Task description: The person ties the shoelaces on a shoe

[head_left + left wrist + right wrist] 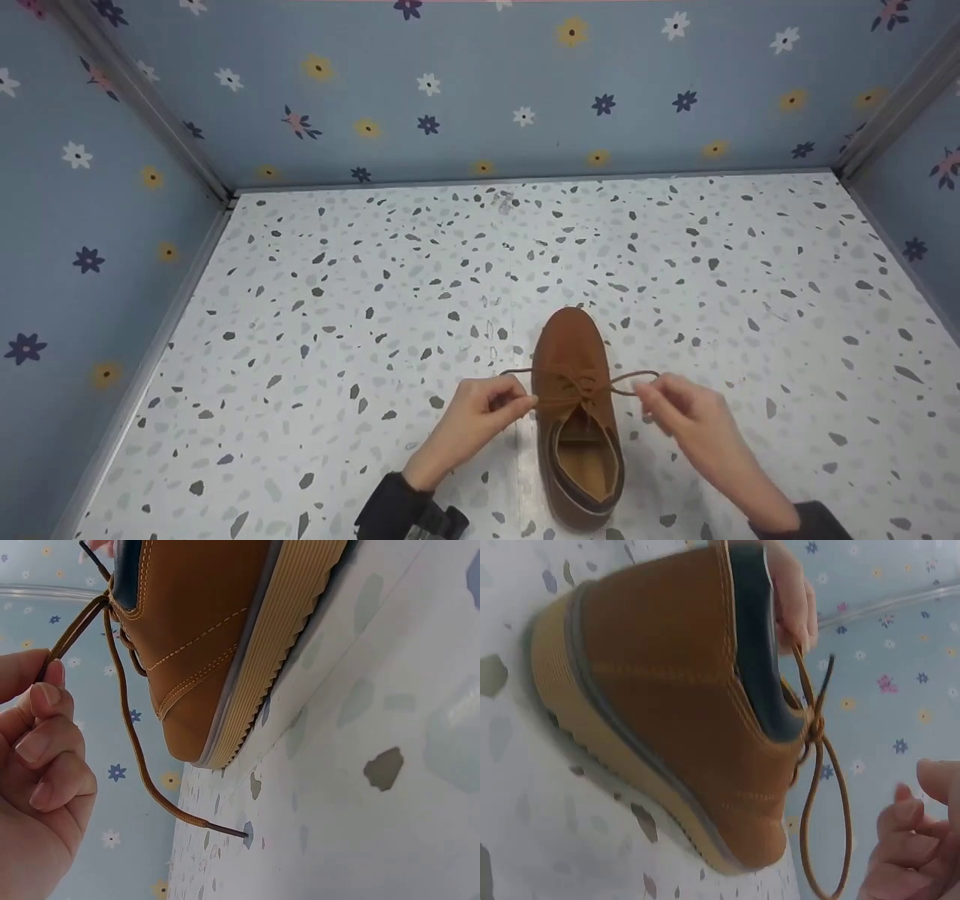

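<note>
A brown lace-up shoe [570, 341] stands upright on its sole, toe pointing away from me. Its brown shoelace is tied in a bow, with the knot [817, 727] over the tongue area. On the left side, my left hand [480, 412] pinches one doubled loop [73, 628] between thumb and forefinger. A loose lace end [157, 795] hangs down on that side. To the right of the shoe is my right hand [694, 424], fingers loosely bent. The right wrist view shows it apart from the other loop [847, 817], which hangs free.
The shoe stands on a white speckled surface [337, 300]. Blue flower-patterned panels rise at the back [480, 82], at the left [82, 315] and at the right [930, 210]. Dark sleeves [397, 506] cover both wrists.
</note>
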`<state>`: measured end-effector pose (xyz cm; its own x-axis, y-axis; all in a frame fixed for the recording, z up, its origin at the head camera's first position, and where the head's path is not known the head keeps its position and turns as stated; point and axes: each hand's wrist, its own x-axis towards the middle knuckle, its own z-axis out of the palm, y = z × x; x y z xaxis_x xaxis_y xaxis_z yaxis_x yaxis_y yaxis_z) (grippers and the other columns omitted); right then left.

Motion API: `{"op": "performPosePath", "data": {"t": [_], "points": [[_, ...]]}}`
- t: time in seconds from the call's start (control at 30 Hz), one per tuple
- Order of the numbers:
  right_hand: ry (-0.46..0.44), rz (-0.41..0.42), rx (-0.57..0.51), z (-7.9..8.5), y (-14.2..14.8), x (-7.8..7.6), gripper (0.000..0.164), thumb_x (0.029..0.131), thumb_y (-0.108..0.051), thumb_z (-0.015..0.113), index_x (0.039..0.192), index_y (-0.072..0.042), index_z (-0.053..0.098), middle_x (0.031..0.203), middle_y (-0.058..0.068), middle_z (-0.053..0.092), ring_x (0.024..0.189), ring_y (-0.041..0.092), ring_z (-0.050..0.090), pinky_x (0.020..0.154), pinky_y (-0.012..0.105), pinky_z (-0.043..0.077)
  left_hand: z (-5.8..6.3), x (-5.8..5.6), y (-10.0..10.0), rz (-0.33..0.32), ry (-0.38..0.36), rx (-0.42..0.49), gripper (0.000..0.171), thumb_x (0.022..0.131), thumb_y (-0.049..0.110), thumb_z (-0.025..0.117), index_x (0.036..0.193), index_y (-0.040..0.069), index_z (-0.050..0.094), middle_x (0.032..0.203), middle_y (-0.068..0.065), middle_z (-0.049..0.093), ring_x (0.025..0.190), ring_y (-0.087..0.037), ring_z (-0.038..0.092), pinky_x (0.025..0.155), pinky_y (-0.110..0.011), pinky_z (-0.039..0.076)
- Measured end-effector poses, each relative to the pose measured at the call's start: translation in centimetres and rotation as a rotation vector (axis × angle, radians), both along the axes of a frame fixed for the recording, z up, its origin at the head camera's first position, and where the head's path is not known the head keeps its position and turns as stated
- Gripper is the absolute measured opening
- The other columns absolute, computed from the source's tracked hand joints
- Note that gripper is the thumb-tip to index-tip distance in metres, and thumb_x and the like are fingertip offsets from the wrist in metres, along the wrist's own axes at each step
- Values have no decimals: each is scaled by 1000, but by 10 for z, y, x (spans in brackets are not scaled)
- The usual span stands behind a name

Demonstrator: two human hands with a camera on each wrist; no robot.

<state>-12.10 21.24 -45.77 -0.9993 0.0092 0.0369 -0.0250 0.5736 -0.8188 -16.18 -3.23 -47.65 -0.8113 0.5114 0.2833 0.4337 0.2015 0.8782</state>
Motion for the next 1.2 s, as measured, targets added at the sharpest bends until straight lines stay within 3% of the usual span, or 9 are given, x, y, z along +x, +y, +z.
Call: {"op": "performPosePath", "data": {"t": [0.07,0.2,0.4,0.57,0.97,1.2], "points": [[-85,73,18,18,-20,9,23,71,-35,41,60,-17,50,42,2,40,35,13,36,32,24,30,0,0,0,2,-1,-4,11,71,22,47,63,15,50,49,7,43,39,-5,35,33,-18,29],[-204,142,99,27,-41,12,27,66,-44,41,58,-20,53,37,-2,39,32,11,36,31,22,29,0,0,1,3,-7,-5,11,70,23,47,64,15,50,51,5,45,40,-5,36,34,-18,30],[-179,189,68,20,-46,9,23,65,-38,47,64,-17,55,36,-4,40,32,10,38,30,21,28,-1,0,2,13,-16,-19,9,70,24,48,64,18,50,51,6,45,40,-5,37,35,-18,31],[-204,263,3,20,-45,14,20,67,-34,48,67,-15,54,39,-2,42,34,12,40,30,21,29,-2,0,2,5,-22,-20,9,69,24,48,64,17,50,52,4,46,41,-5,37,35,-18,32],[-245,414,-78,43,-61,35,14,68,-26,49,65,-14,53,45,-4,44,36,7,40,34,21,34,-3,-1,3,17,-14,-20,9,69,24,49,62,18,49,49,8,43,40,-5,36,34,-18,30],[-257,503,-116,50,-69,39,13,69,-24,49,65,-13,53,45,-6,42,37,5,39,34,20,34,-2,-1,4,16,-27,-27,10,69,25,48,63,18,49,50,7,44,40,-6,36,34,-19,30]]}}
